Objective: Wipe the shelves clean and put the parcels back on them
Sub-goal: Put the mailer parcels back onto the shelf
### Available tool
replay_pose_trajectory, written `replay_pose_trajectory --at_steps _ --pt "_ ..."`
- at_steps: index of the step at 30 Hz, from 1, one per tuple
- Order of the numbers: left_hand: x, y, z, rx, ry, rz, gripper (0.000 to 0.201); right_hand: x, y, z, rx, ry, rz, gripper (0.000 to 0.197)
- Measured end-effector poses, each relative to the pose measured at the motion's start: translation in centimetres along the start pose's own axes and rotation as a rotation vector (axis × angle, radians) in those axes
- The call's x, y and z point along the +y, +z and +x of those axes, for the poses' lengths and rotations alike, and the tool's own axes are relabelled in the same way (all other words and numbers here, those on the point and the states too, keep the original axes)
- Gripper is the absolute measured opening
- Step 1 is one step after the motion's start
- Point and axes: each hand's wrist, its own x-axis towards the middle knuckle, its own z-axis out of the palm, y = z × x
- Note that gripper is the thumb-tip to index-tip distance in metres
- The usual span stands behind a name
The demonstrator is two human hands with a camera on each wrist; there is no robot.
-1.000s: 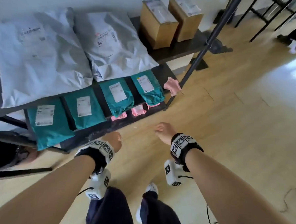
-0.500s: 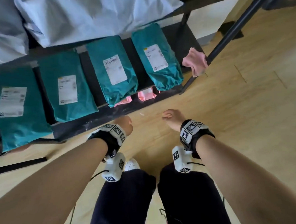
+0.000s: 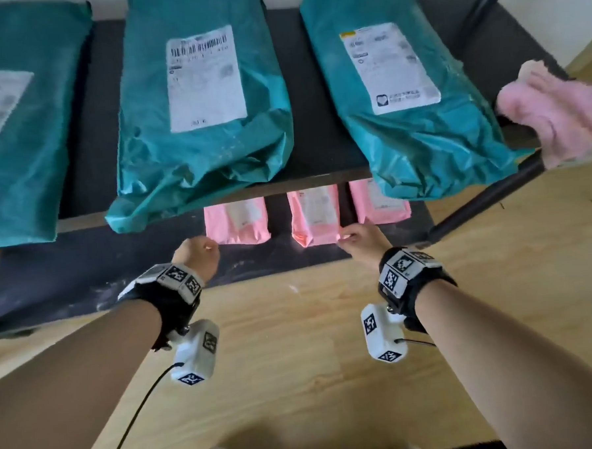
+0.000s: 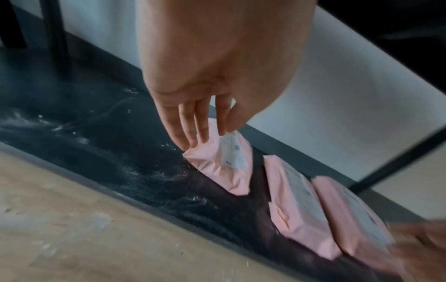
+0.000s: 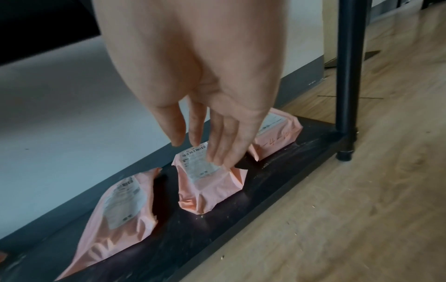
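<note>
— Our fingers (image 4: 190, 124) on the left hand (image 3: 196, 255) reach straight down, close together, tips touching the left pink parcel (image 4: 224, 158). Do they pinch it?

— We cannot tell. Our right hand (image 3: 360, 239) has fingers (image 5: 217, 137) loosely spread, tips on the middle pink parcel (image 5: 207, 183).

— All three pink parcels lie on the dusty bottom shelf (image 3: 84, 269); the teal parcels (image 3: 199, 102) lie above, beside the pink cloth (image 3: 553, 114).

A pale wooden floor (image 3: 330, 377) lay under the rack, with a white wall (image 5: 60, 85) and dark skirting (image 5: 301, 70) behind
</note>
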Motion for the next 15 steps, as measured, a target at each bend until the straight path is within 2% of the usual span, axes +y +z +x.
replay_pose_trajectory --at_steps 3,6,8,13,15 --pt "-1.4 0.8 4.2 0.108 -0.029 -0.055 0.025 1.2 0.9 3.8 0.058 -0.043 0.019 0.035" --pt "-2.3 1.4 7.0 0.150 -0.071 -0.099 0.019 1.9 2.0 6.9 0.098 -0.102 0.009 0.042" --pt "-2.6 1.9 8.6 0.158 -0.101 -0.150 0.021 2.3 2.8 9.0 0.137 -0.121 -0.001 0.043" --pt "-2.3 2.9 10.8 0.120 -0.188 -0.307 0.045 3.1 3.9 12.5 0.200 -0.064 0.056 0.042" --pt "-1.9 3.1 11.4 0.114 -0.207 -0.305 0.039 3.6 4.0 13.4 0.218 -0.011 0.099 0.047"
